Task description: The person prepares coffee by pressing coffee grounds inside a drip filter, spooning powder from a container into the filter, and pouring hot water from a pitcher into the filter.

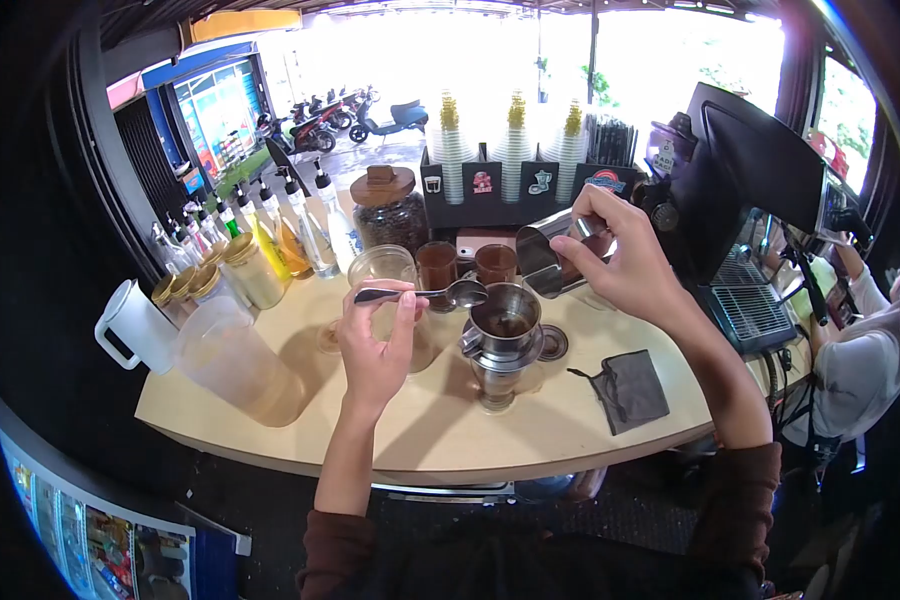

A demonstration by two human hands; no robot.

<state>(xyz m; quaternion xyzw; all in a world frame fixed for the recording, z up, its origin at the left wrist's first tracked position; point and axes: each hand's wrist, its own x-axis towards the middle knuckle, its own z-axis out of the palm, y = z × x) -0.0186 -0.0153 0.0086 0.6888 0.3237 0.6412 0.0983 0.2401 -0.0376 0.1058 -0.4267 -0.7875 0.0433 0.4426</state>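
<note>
My left hand (378, 335) is closed around the handle of a metal spoon (467, 293), whose bowl sits just above the rim of a metal drip coffee filter (506, 335). Dark contents show inside the filter, which stands on a small glass (496, 386). My right hand (618, 243) grips a shiny metal pitcher (542, 262), tipped on its side with its mouth towards the filter. No stream from it is visible. Behind the spoon are a clear empty-looking cup (382, 264) and two brown-tinted glasses, one (436, 265) left of the other (496, 263).
Syrup pump bottles (292, 225), wooden-lidded jars (253, 270), a white jug (136, 325) and a translucent pitcher (232, 365) line the left. A cup holder (482, 190) stands behind. At right are a dark pouch (630, 390), an espresso machine (745, 180) and another person (860, 370).
</note>
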